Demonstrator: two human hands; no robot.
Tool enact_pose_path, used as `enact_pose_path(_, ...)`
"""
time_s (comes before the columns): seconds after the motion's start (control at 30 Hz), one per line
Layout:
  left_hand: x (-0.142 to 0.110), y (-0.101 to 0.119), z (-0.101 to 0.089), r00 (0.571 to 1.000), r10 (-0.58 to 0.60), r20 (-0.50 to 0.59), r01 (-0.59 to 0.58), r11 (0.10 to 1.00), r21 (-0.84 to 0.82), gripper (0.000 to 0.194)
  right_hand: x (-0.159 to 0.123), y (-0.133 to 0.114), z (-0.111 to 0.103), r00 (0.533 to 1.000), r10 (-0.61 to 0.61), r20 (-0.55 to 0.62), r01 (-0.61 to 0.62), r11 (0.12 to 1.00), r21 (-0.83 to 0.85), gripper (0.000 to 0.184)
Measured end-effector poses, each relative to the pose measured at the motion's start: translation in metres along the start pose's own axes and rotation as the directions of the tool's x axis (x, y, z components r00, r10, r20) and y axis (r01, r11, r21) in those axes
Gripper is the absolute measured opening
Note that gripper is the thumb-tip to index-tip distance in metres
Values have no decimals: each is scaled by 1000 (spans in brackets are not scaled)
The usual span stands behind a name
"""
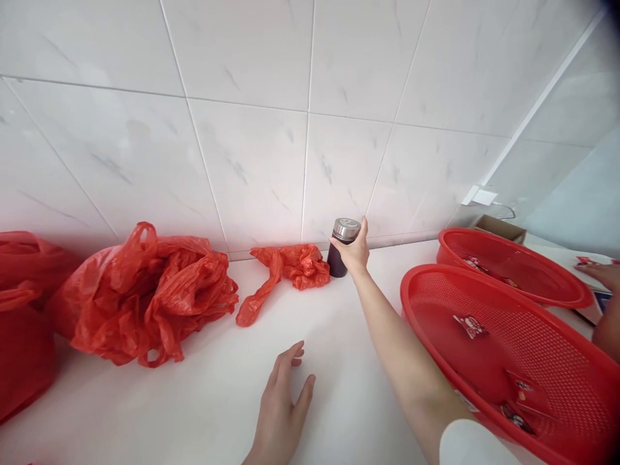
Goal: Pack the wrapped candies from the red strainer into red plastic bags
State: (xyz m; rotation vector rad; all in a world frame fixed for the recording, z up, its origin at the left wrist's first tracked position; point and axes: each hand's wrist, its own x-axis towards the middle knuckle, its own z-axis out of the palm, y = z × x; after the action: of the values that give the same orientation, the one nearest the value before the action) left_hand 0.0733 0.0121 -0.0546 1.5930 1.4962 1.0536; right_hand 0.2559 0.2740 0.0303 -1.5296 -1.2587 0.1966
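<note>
My right hand (356, 248) reaches toward the wall and is closed around a dark bottle (338, 263) with a silver metal lid (347, 226). The bottle is upright at the back of the white table (217, 413). Just left of it lies a small crumpled red plastic bag (303, 265), its one end trailing toward me. My left hand (283, 397) is over the front middle of the table, fingers apart, holding nothing.
Left of the small bag is a large heap of red plastic bags (155, 297), with a fuller red bag (24, 349) beside it. Two red baskets (411, 284) with a few small packets stand at right. Another person's hand (600, 274) shows beyond them. White tiles line the back.
</note>
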Motion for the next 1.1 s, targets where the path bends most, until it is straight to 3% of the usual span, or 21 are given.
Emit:
enact_pose_path(0.17,0,-3,1,1000,12,-4,-12,1000,-6,42,10,6,17,1000,-32,2,31,998,62,111)
enact_pose_path(0.27,0,-6,1,1000,30,-3,-29,1000,4,42,-20,4,19,996,-35,-84,40,997,59,96)
enact_pose_path(0.33,0,-8,2,999,40,11,-40,999,3,42,-55,0,23,989,-145,-37,147,988,47,71)
enact_pose_path(0.37,0,-9,2,999,46,17,-46,999,1,42,-74,-3,28,959,-273,75,269,962,53,56)
enact_pose_path(0.4,-1,-9,2,998,50,24,-50,999,-4,43,-92,-7,34,873,-417,254,407,909,94,48)
enact_pose_path(0.47,-2,-9,3,998,47,29,-46,999,-25,43,-120,-17,50,722,-540,432,511,838,193,41)
enact_pose_path(0.5,-3,-9,3,999,41,24,-40,998,-42,43,-128,-23,58,680,-560,473,517,824,230,39)
enact_pose_path(0.57,-2,-10,2,999,35,-7,-36,995,-95,41,-131,-37,70,682,-550,482,482,834,271,31)
enact_pose_path(0.67,5,-14,-7,985,-27,-171,-27,953,-303,40,-119,-59,67,739,-509,441,386,857,342,25)
enact_pose_path(0.77,18,-18,-25,900,-255,-355,-15,794,-608,42,-117,-73,37,772,-475,423,277,850,448,28)
enact_pose_path(0.83,24,-16,-37,863,-348,-366,-14,708,-706,45,-127,-76,9,754,-468,461,214,839,501,28)
enact_pose_path(1.0,22,-1,-55,919,-278,-279,-20,673,-739,58,-169,-61,-51,646,-356,675,-210,767,606,27)
enact_pose_path(1.03,20,0,-59,926,-266,-268,-7,698,-716,57,-174,-55,-60,645,-316,695,-281,748,601,27)
enact_pose_path(1.1,18,-3,-70,920,-272,-281,24,757,-653,47,-175,-42,-74,711,-200,674,-365,715,596,30)
